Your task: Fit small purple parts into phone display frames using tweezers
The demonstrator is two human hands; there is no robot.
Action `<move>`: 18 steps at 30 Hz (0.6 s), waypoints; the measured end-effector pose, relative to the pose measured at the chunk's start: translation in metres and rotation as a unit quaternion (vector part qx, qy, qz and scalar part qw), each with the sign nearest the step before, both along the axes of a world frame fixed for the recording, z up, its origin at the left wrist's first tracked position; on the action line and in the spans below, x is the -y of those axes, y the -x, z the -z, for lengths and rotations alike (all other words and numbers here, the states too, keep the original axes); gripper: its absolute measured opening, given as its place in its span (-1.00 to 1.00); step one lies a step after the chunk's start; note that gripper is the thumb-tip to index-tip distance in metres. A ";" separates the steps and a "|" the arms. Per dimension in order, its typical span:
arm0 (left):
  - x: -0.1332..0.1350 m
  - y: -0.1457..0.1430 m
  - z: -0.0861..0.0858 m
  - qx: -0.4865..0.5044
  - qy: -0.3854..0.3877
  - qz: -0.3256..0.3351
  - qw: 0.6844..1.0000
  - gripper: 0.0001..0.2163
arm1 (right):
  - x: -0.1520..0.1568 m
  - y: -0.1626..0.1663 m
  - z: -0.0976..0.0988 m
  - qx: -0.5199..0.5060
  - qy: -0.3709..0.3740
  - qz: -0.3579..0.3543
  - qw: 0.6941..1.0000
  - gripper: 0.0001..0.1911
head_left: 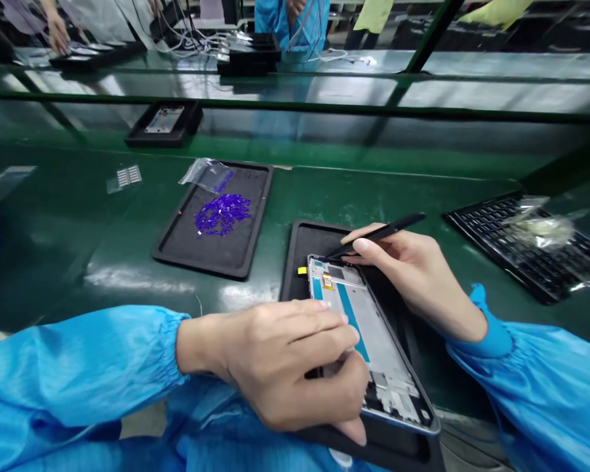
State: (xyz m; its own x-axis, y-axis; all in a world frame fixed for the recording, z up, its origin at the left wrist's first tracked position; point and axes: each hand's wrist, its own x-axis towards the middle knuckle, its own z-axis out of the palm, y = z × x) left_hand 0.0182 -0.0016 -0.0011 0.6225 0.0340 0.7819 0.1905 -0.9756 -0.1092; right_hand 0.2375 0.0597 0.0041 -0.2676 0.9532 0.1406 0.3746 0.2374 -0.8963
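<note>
A phone mid-frame (373,314), silver with blue adhesive strips, lies tilted on a black tray (297,246). My left hand (290,367) lies across its left side, fingers curled over it and gripping the edge; part of the frame is hidden beneath. Between the thumb and fingers of my right hand (403,265) are black tweezers (398,226), whose tips reach the top edge of the phone. An orange flex connector (328,281) shows near the top, and a yellow tab (302,271) sticks out on the left.
Another black tray (246,255) holds a pile of tiny purple pieces (223,215) and a clear plastic bag (206,174). At the right is a black gridded tray (511,242) with plastic bags. A black box (189,124) stands behind. Other people work beyond the green rail (295,105).
</note>
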 end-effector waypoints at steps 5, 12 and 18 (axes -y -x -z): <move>0.000 -0.002 0.005 0.016 -0.026 0.003 1.000 -0.64 | 0.000 -0.002 -0.002 0.096 -0.067 -0.008 0.993 -0.75; 0.004 -0.002 0.006 0.020 -0.005 -0.010 1.000 -0.73 | 0.005 0.000 -0.004 0.118 -0.077 -0.005 0.990 -0.73; 0.006 0.000 0.011 0.015 0.002 -0.011 1.000 -0.71 | 0.006 0.001 -0.006 0.140 -0.097 -0.007 0.985 -0.74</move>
